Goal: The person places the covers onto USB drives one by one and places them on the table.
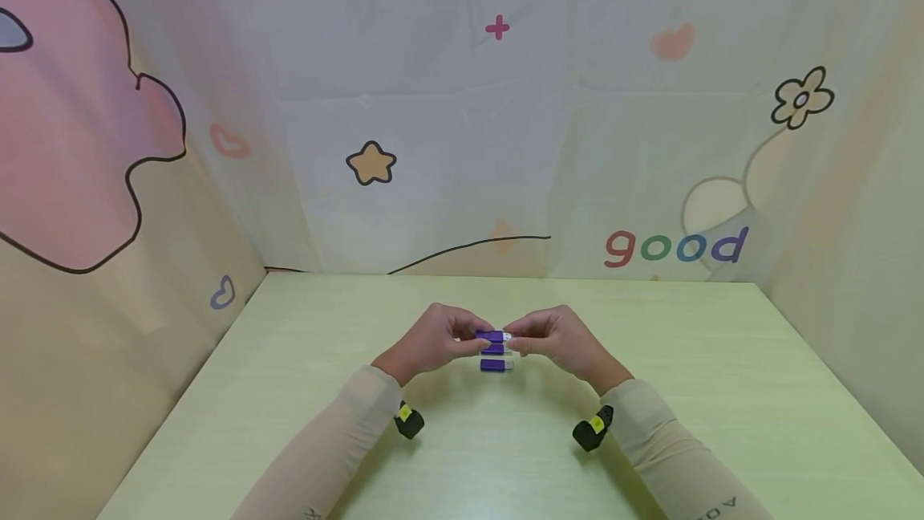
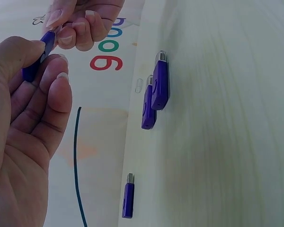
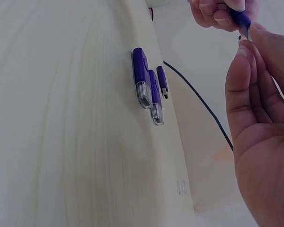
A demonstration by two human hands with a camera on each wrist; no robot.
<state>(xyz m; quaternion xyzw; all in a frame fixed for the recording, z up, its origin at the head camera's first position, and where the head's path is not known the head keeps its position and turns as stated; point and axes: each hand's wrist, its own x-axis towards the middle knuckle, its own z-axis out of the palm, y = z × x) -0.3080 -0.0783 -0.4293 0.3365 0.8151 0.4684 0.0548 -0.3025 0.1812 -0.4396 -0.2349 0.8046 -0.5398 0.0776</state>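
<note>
Between the thumb and fingers of my left hand (image 1: 431, 339) is a purple USB flash drive (image 2: 39, 56), held above the table. My right hand (image 1: 559, 341) pinches its connector end with thumb and forefinger. Whether a clear cap sits under those fingertips cannot be told. Below the hands, two purple USB drives with clear caps lie side by side, a nearer one (image 3: 141, 71) and another (image 3: 155, 90) just behind it. A further purple USB drive (image 2: 128, 198) with a bare metal connector lies apart from them, toward the left hand's side.
A small clear cap (image 3: 181, 187) lies on the pale wooden table (image 1: 686, 392) near its back edge, on the right hand's side. A printed cloth (image 1: 447, 207) hangs behind the table and along both sides. Each wrist carries a black camera (image 1: 409, 421).
</note>
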